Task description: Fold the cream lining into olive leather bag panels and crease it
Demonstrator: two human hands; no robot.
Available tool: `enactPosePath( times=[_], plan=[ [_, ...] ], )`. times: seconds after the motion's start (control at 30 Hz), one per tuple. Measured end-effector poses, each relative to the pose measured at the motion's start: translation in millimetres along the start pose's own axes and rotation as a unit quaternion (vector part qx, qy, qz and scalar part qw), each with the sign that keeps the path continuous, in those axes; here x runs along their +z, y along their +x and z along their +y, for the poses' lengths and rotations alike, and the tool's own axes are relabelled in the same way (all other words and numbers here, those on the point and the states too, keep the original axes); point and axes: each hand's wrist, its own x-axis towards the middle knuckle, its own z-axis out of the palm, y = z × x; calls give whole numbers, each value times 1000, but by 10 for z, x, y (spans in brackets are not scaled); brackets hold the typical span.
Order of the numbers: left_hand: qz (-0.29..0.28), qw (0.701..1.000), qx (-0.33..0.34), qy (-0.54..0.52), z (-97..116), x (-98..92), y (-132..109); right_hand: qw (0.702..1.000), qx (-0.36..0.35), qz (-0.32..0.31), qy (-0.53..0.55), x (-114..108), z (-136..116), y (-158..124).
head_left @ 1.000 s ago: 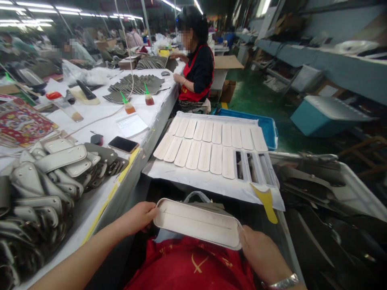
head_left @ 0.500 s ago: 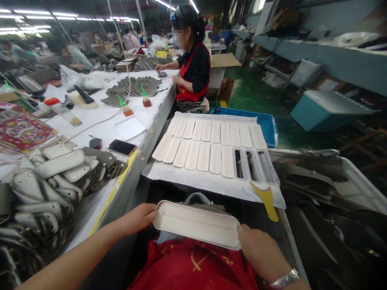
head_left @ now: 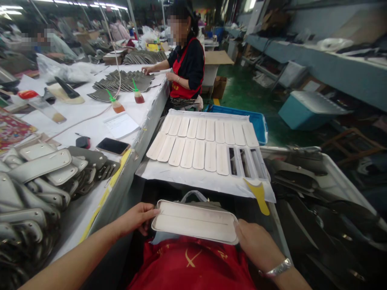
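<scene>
A long cream-white padded piece point(head_left: 195, 221) with rounded ends lies across my lap, above a red apron point(head_left: 193, 266). My left hand point(head_left: 136, 217) grips its left end, fingers curled round the edge. Its right end sits in my right hand point(head_left: 256, 245), which wears a silver bracelet at the wrist. Just beyond, a white board point(head_left: 208, 177) carries two rows of cream strips point(head_left: 196, 143), with a yellow scraper point(head_left: 259, 194) at its near right corner.
On the left, a white table point(head_left: 99, 129) holds a heap of grey padded pieces point(head_left: 39, 177), a phone point(head_left: 113, 146), glue bottles point(head_left: 116, 105) and dark cut pieces. A person in a red apron point(head_left: 184, 60) works further along. A bin of dark pieces point(head_left: 320, 201) stands on the right.
The view has drifted slightly, shifting everything left and down. Both hands keep their hold on the cream piece, which has barely moved.
</scene>
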Motion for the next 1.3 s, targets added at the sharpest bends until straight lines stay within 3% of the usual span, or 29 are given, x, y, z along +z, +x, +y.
enactPosePath(
  times=[0.1,0.2,0.23,0.3,0.37,0.43,0.5,0.57,0.63,0.73,0.9,1.07,1.17,1.3],
  plan=[
    [-10,999,-5,34,1,-2,-40,999,21,25,6,-32,-32,-69],
    [21,986,-8,167,-56,-65,-29,998,40,53,22,-56,-54,-196],
    [37,971,7,238,-63,-83,-7,997,43,62,32,-56,-56,-234],
    [58,914,118,385,-23,-48,24,995,53,75,51,-42,-67,-294],
    [92,837,231,487,98,139,-4,992,72,85,53,-19,-97,-328],
    [119,785,311,523,273,475,-60,991,93,92,34,2,-144,-334],
    [84,750,402,518,451,872,-70,991,96,92,12,11,-186,-312],
    [39,718,444,535,579,1210,-2,992,87,89,-2,5,-206,-274],
    [17,703,444,555,630,1421,104,993,77,85,-5,-18,-198,-234],
    [16,692,434,577,584,1532,227,995,69,71,-3,-84,-155,-198],
    [38,646,437,625,437,1562,251,996,54,-3,66,-177,-124,-198],
    [50,637,444,629,424,1578,266,997,62,41,-14,-179,-131,-196],
    [47,620,452,640,438,1572,293,997,28,69,-33,-246,-109,-137],
    [51,588,460,663,422,1580,281,996,-67,-17,-61,-395,-66,61]
  ],
)
